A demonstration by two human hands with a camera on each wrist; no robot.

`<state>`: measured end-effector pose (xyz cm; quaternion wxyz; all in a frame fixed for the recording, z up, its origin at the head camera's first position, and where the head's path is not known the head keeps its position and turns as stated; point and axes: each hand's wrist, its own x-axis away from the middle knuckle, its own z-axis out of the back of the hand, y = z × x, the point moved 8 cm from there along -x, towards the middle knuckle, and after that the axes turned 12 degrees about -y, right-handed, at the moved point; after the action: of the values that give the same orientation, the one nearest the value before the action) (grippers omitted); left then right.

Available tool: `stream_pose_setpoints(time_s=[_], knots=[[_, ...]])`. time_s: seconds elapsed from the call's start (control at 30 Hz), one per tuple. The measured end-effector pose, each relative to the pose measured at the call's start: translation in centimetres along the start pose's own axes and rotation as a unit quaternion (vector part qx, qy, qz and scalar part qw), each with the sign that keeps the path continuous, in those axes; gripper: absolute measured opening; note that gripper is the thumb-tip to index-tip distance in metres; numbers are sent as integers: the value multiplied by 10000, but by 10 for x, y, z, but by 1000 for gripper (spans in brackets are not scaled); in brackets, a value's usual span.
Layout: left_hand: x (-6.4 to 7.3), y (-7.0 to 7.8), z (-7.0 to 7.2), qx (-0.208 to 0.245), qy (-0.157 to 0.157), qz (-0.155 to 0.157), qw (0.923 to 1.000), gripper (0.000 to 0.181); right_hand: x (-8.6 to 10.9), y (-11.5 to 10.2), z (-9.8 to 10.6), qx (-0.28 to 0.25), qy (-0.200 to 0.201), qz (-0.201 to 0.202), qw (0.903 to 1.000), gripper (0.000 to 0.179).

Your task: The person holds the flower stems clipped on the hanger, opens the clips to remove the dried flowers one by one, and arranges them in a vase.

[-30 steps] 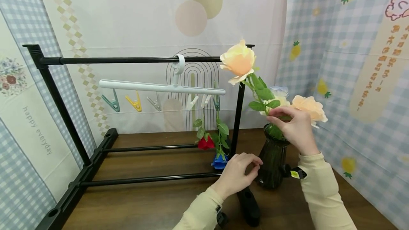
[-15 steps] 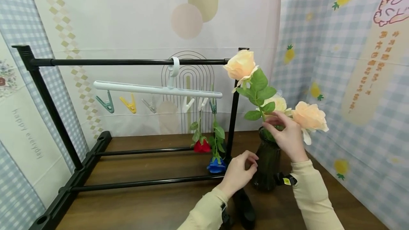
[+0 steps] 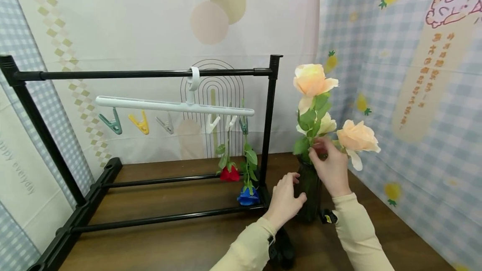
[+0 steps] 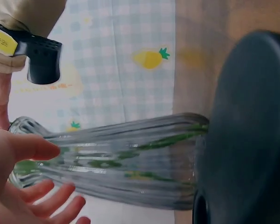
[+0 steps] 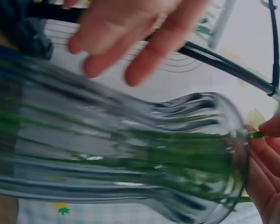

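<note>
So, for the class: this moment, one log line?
right hand: pinches upper peach rose by stem; left hand: beside vase; red rose, blue rose: upside down

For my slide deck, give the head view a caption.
Right grip pinches a peach rose by its stem above the vase; a red rose and blue rose hang upside down.

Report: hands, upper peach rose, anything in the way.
Right hand pinches green stem of upper peach rose; left hand, fingers apart, beside transparent ribbed glass vase. Rose bloom-up above vase. Possible snag: greenery crowding vase neck.
</note>
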<state>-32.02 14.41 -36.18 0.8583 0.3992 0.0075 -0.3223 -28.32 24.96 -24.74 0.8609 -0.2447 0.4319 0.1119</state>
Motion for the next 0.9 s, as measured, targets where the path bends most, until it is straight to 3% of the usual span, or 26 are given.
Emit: stream_pose_setpoints(time_s=[0.2,0.3,0.43,0.63,0.9], knots=[[-4,1,-10,-65,100,75,9999,59,8,8,-8,-153,-176,-340,9992,20],[-8,-1,-17,172,23,158,9997,67,9,12,-10,-314,-283,-551,9976,15],[-14,-5,-24,503,-75,246,9984,75,8,11,-9,-327,-205,-502,9980,10],[-21,-10,-32,702,-113,410,9966,83,9,10,-9,-10,-320,-650,9974,12],[-27,-13,-35,514,-277,691,9959,81,6,11,-15,473,-1016,-796,9905,12]])
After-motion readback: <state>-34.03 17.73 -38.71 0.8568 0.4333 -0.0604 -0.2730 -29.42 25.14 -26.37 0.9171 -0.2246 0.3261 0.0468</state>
